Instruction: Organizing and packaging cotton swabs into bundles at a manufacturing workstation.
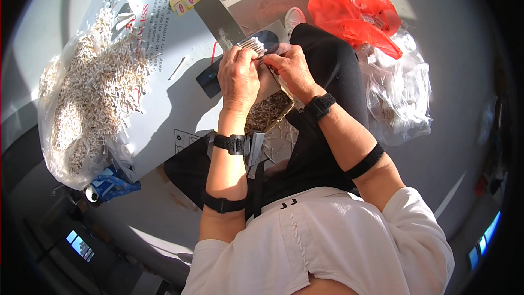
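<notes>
In my left hand point(238, 79) is a row of thin white cotton swabs point(252, 45), their tips pointing up past my fingers. My right hand point(295, 72) is closed just beside them, thumb and forefinger pinched together; what lies in the pinch is too small to make out. Below both hands, a box point(268, 110) of loose swabs rests between my legs, partly covered by my left wrist. A large heap of swabs point(98, 84) spills from a clear plastic bag point(52, 153) on the table at the left.
The grey table point(164, 98) carries printed film, a stray swab point(178, 68) and small yellow boxes point(186, 1) at its far edge. On the floor to the right lie a red plastic bag point(349, 8) and clear bags point(401, 90). A blue package point(114, 186) sits below the table's near corner.
</notes>
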The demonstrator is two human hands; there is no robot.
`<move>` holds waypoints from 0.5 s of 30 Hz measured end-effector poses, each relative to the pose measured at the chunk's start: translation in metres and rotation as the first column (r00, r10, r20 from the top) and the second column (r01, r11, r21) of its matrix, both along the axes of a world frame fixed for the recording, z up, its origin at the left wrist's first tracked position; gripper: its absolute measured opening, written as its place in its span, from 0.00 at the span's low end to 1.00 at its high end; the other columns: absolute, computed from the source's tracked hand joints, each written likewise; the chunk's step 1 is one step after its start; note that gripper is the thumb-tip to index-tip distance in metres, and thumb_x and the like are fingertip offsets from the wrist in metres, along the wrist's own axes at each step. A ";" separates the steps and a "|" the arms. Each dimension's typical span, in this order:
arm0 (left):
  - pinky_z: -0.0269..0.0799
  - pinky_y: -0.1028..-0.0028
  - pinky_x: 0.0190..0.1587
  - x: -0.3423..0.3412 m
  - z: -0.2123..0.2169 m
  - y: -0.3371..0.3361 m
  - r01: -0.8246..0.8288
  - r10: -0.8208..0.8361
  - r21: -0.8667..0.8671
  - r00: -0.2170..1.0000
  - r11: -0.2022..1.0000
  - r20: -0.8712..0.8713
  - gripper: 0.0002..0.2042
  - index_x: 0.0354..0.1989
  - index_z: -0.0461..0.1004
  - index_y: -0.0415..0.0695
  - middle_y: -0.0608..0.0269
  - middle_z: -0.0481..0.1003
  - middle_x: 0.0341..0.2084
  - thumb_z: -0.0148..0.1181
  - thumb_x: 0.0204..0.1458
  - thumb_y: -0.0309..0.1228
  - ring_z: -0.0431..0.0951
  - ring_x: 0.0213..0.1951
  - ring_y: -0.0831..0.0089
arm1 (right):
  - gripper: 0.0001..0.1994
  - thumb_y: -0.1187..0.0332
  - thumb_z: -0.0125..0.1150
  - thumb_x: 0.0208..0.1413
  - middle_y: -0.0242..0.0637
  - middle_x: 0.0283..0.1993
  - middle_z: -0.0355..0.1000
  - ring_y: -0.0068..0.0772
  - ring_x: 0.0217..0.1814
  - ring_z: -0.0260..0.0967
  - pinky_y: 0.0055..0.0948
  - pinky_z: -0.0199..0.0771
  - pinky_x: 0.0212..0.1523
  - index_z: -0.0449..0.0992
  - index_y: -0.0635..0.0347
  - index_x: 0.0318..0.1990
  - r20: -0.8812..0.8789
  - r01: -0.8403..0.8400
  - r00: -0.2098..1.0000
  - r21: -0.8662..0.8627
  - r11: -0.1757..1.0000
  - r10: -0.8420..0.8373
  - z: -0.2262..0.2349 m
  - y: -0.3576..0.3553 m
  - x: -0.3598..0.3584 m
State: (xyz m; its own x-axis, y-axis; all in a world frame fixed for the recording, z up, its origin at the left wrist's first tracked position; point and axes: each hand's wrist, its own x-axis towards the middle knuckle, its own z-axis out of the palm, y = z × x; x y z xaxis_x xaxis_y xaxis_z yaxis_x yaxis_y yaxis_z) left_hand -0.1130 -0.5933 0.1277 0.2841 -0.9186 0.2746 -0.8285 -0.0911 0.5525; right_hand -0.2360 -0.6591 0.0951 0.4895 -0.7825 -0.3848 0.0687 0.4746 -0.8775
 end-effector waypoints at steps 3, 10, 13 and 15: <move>0.72 0.61 0.38 0.002 0.000 0.001 0.004 -0.005 -0.015 1.000 1.000 -0.016 0.10 0.30 0.72 0.41 0.58 0.72 0.28 0.60 0.41 0.14 0.75 0.36 0.55 | 0.04 0.76 0.63 0.48 0.31 0.24 0.75 0.16 0.25 0.67 0.20 0.65 0.24 0.80 0.68 0.29 0.011 0.002 1.000 0.031 1.000 -0.002 -0.002 -0.001 0.000; 0.71 0.60 0.40 0.006 -0.002 0.005 0.128 -0.124 -0.060 0.990 0.990 0.070 0.05 0.26 0.72 0.40 0.60 0.71 0.28 0.60 0.42 0.17 0.73 0.35 0.56 | 0.04 0.74 0.67 0.49 0.29 0.24 0.74 0.16 0.24 0.66 0.19 0.64 0.24 0.80 0.66 0.28 0.044 -0.034 0.999 0.143 0.989 0.028 -0.008 -0.004 -0.005; 0.72 0.61 0.43 -0.002 -0.005 0.010 0.029 -0.028 -0.093 1.000 0.995 0.004 0.09 0.33 0.75 0.39 0.57 0.72 0.34 0.60 0.43 0.16 0.74 0.40 0.54 | 0.07 0.71 0.69 0.50 0.27 0.24 0.73 0.15 0.24 0.64 0.19 0.62 0.23 0.79 0.66 0.27 0.126 0.069 0.989 0.105 0.992 -0.082 -0.009 0.002 0.006; 0.69 0.61 0.55 -0.004 -0.007 0.018 -0.113 0.108 -0.093 0.993 0.989 -0.058 0.18 0.49 0.73 0.39 0.51 0.70 0.48 0.60 0.47 0.19 0.71 0.52 0.53 | 0.09 0.69 0.70 0.50 0.26 0.23 0.72 0.14 0.23 0.63 0.19 0.60 0.22 0.78 0.65 0.27 0.129 0.069 0.988 0.100 0.993 -0.081 -0.006 0.003 0.005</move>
State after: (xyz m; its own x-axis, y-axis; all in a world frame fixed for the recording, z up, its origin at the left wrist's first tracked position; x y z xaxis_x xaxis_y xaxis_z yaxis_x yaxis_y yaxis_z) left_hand -0.1166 -0.5749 0.1208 0.3985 -0.8511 0.3417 -0.7859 -0.1249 0.6056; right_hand -0.2312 -0.6560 0.0894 0.4825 -0.7820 -0.3945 0.2202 0.5443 -0.8095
